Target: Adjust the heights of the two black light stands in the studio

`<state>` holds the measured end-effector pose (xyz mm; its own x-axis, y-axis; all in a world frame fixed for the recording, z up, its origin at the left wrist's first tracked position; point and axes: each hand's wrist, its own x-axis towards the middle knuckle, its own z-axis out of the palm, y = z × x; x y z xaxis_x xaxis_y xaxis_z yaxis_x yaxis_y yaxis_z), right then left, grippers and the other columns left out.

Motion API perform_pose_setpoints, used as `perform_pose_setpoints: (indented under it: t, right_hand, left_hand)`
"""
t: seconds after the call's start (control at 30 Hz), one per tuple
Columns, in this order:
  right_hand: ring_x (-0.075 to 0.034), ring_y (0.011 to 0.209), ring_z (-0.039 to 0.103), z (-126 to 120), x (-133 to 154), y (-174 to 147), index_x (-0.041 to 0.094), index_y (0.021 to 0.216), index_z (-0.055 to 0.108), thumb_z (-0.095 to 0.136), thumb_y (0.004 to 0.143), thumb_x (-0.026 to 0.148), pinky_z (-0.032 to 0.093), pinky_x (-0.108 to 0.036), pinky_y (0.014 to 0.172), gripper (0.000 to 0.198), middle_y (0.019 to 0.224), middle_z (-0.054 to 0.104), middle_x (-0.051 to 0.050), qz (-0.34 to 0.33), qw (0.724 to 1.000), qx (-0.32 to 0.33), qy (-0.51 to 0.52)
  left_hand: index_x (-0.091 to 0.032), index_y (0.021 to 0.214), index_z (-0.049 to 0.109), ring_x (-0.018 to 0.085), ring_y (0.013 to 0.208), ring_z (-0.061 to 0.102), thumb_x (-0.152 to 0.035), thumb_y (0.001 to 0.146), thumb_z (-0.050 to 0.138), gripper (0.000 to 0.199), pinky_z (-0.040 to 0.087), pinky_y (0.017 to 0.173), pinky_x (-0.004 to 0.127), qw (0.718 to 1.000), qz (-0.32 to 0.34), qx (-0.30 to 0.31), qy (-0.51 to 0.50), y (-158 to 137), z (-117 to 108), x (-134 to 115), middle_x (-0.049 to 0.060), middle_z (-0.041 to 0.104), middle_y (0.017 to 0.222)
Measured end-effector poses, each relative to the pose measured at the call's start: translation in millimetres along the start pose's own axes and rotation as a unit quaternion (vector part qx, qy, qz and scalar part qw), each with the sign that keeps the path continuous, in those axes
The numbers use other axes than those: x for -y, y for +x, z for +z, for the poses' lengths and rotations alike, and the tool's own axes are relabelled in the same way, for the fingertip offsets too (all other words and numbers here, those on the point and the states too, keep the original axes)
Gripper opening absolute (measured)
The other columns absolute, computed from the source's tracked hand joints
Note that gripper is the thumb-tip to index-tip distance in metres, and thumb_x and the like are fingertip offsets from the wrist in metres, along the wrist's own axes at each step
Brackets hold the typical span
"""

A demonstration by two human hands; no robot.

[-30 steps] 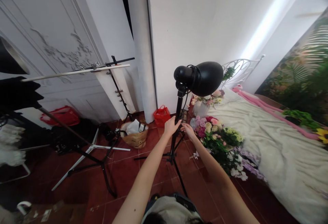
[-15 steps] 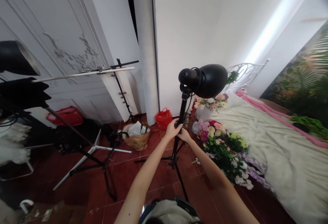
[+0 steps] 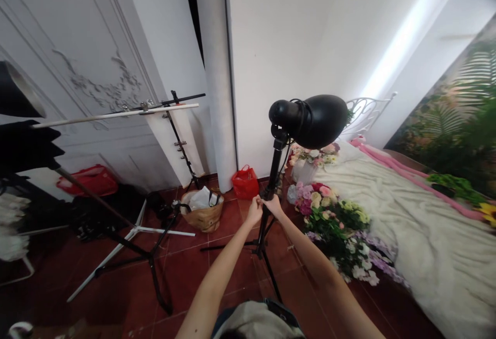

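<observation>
Light stand (image 3: 271,184) is gripped mid-pole by left hand (image 3: 254,210) & right hand (image 3: 273,205), both closed round it. Black lamp (image 3: 310,120) is mounted at 12 o'clock above hands; flowers (image 3: 333,215) lie at 3 o'clock.

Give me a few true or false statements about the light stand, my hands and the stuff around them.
1. Both hands, the left hand and the right hand, are at the pole of the light stand. True.
2. The black lamp head lies on the floor. False: it sits atop the stand.
3. A red bag sits by the wall. True.
4. The flowers lie left of the stand. False: they lie to its right, beside the bed.
</observation>
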<state>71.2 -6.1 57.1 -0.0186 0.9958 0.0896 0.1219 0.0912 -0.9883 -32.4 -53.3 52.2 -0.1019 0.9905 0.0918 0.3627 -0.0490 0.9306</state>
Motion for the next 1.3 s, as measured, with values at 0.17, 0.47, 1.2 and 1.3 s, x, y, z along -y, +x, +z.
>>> perform_pose_setpoints:
  t: [0.17,0.47,1.2,1.3]
  right_hand:
    - [-0.016,0.058,0.058,-4.5,49.2,7.6,0.016,0.059,0.057,0.07,0.057,0.034,0.048,-0.026,0.057,0.022,0.059,0.064,-0.004,-0.037,0.998,-0.042,0.0]
    - [-0.007,0.04,0.043,-26.8,181.7,33.0,0.017,0.05,0.048,0.073,0.059,0.038,0.037,-0.02,0.043,0.034,0.042,0.048,0.004,-0.144,0.989,-0.035,0.009]
    - [-0.007,0.04,0.044,-32.5,211.6,35.7,0.016,0.053,0.048,0.07,0.06,0.042,0.037,-0.019,0.043,0.034,0.044,0.049,0.003,-0.13,0.991,-0.03,-0.006]
    - [-0.006,0.041,0.043,-31.2,210.5,34.3,0.017,0.051,0.045,0.069,0.06,0.041,0.036,-0.019,0.043,0.035,0.043,0.048,0.003,-0.129,0.991,-0.033,-0.015]
  left_hand:
    - [-0.016,0.106,0.049,0.015,0.102,0.058,-0.003,0.069,0.054,0.04,0.046,0.091,0.033,0.997,0.06,0.043,-0.001,1.5,17.5,2.5,0.008,0.061,0.11]
    - [-0.019,0.096,0.056,0.016,0.083,0.064,-0.033,0.078,0.058,0.023,0.05,0.078,0.032,0.997,0.041,0.053,0.045,14.5,25.5,-9.2,0.004,0.067,0.091]
    - [-0.02,0.091,0.06,0.017,0.081,0.063,-0.038,0.074,0.061,0.025,0.047,0.075,0.028,1.0,-0.001,-0.013,-0.021,15.1,43.9,0.3,0.005,0.068,0.089]
    - [-0.017,0.083,0.062,0.018,0.074,0.064,-0.044,0.07,0.064,0.03,0.048,0.069,0.028,0.997,-0.014,-0.028,-0.064,19.1,46.5,-2.4,0.006,0.068,0.079]
